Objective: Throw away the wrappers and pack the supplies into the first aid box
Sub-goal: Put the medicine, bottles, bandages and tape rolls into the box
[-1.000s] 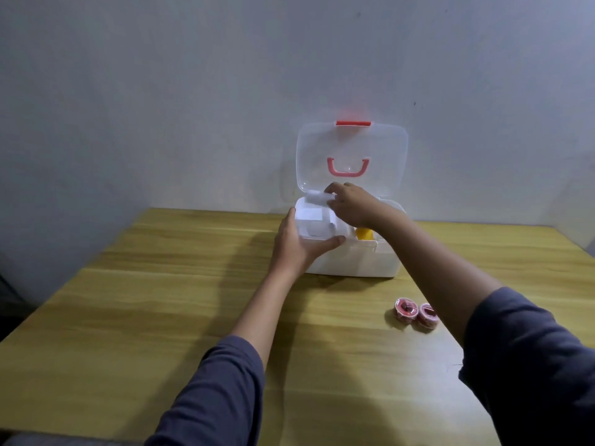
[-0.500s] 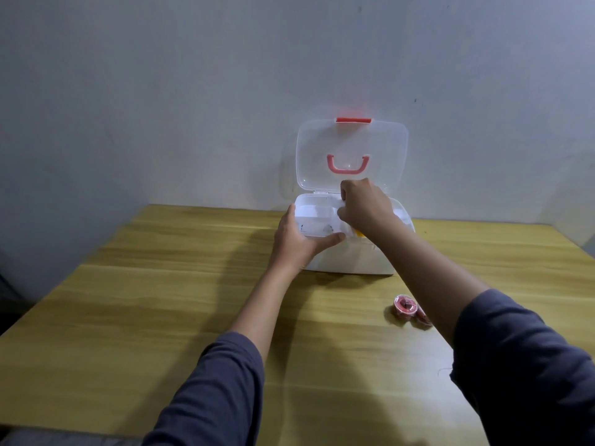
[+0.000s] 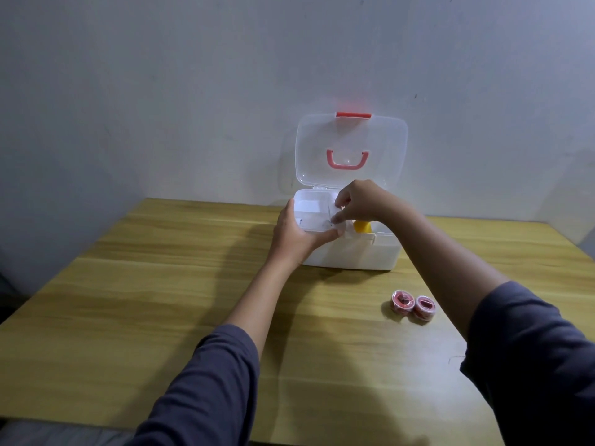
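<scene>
Two hands: both at the open first aid box (image 3: 351,257)
Left hand (image 3: 294,235): still clasps the inner tray (image 3: 310,214)
Right hand (image 3: 362,201): has dipped, fingers pinched; on what, cannot tell
Tape rolls (image 3: 413,306): unmoved on table (image 3: 161,300)
Yellow item (image 3: 362,226): inside box

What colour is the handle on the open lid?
Pinkish red; the handle shows clearly in the head view.

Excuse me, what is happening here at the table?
A person is packing a first aid box, whose lid stands open. The left hand steadies its front left corner; the right hand arranges something white inside. Two pink rolls wait on the table, not yet packed.
</scene>
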`<state>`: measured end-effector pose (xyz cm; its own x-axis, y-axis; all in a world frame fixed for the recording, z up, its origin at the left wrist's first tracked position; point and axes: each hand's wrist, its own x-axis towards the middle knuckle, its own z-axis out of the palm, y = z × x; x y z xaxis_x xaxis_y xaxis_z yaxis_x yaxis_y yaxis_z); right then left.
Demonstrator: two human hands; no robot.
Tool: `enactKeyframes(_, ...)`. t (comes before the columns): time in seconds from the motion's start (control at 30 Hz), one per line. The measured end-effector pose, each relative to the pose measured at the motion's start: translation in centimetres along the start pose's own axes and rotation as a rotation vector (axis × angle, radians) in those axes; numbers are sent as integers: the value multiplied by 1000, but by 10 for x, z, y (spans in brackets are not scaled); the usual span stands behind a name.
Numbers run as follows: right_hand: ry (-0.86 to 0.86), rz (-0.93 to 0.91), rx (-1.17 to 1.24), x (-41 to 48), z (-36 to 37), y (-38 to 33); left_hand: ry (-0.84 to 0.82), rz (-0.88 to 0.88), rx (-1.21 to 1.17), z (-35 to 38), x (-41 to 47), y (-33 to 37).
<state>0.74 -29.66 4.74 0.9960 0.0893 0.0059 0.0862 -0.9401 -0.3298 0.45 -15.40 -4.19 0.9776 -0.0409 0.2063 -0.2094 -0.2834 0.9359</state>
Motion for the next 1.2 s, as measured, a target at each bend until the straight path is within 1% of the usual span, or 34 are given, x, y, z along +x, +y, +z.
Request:
enactKeyframes(0.23,41,-40,43,0,5,3,-9,8,-13,0,3,-3)
enactKeyframes(0.53,-24,-76,69,-9,-2,6,-21,23,-25,0,5,-7)
enactKeyframes(0.7,25,-58,59,-9,2,3,-18,6,-40,0,4,-5)
enactKeyframes(0.93,71,-57,53,-13,0,3,-39,-38,7,-2,2,0)
enactKeyframes(1.03,186,-65,126,-29,-8,12,-49,-42,23,-4,0,3)
enactKeyframes(1.2,532,-46,337,-87,-7,43,-50,-42,43,-5,1,3)
